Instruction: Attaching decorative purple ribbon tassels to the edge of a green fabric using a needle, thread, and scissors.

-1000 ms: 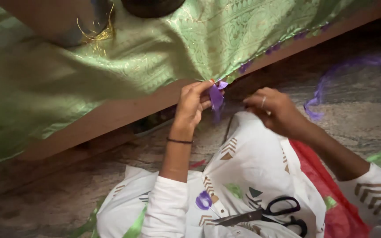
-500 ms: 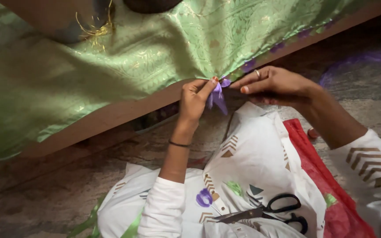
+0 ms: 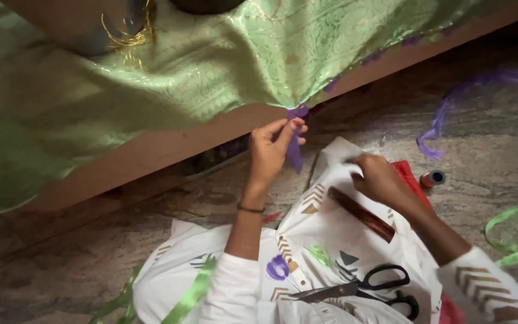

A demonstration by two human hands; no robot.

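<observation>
My left hand (image 3: 271,150) is raised to the hanging edge of a green patterned cloth (image 3: 211,66) and pinches a short purple strip (image 3: 295,147) that dangles from that edge. My right hand (image 3: 379,179) is lower, over my lap on the white printed cloth (image 3: 331,252), with its fingers curled and blurred. I cannot make out whether it holds anything. A dark brown flat strip (image 3: 362,214) lies just below and left of that hand. Black-handled scissors (image 3: 361,288) rest on my lap nearer to me.
The green cloth drapes over a wooden ledge (image 3: 169,144). A small thread spool (image 3: 434,179) stands on the stone floor by a red cloth (image 3: 412,180). A purple ribbon (image 3: 451,105) lies at the far right, with green ribbons (image 3: 514,231) at right and lower left.
My right hand has left the purple strip at the cloth edge and dropped down to my lap. My left hand stays at the edge with the strip.
</observation>
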